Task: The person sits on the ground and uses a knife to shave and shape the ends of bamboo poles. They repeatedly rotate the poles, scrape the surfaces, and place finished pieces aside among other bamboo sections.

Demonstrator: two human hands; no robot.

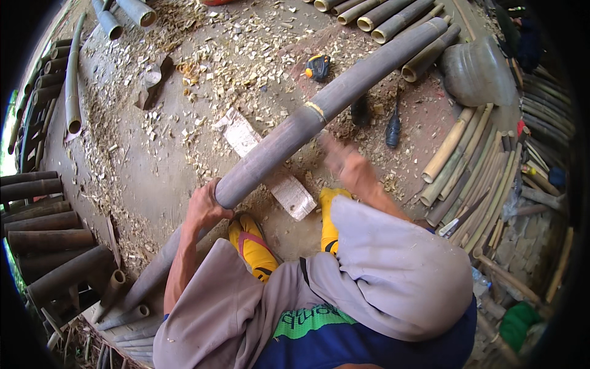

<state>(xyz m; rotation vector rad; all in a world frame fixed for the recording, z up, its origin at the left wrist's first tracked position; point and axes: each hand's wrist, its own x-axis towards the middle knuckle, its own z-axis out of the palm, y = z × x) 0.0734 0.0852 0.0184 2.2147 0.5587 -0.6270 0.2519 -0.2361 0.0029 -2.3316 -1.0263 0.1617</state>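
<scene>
A thick grey-brown bamboo pole [270, 154] runs diagonally from in front of me to the far right, with a pale ring at one joint. It crosses over a pale wooden block [291, 195] on the ground. My left hand [208, 206] is closed around the pole's near end. On the pole's right side, below the joint, is my right hand [345, 161], its fingers smeared by motion; whether it touches the pole is unclear. Farther off lie a yellow-and-black tape measure [318, 67] and a tool with a dark handle [393, 130].
Wood chips litter the ground. Bamboo lengths are stacked at left [52, 240], far right [399, 21] and right [458, 144]. A large rounded grey container [478, 71] stands at right. Another bamboo pole [153, 270] lies beside my left forearm. My yellow-socked feet [253, 249] flank the block.
</scene>
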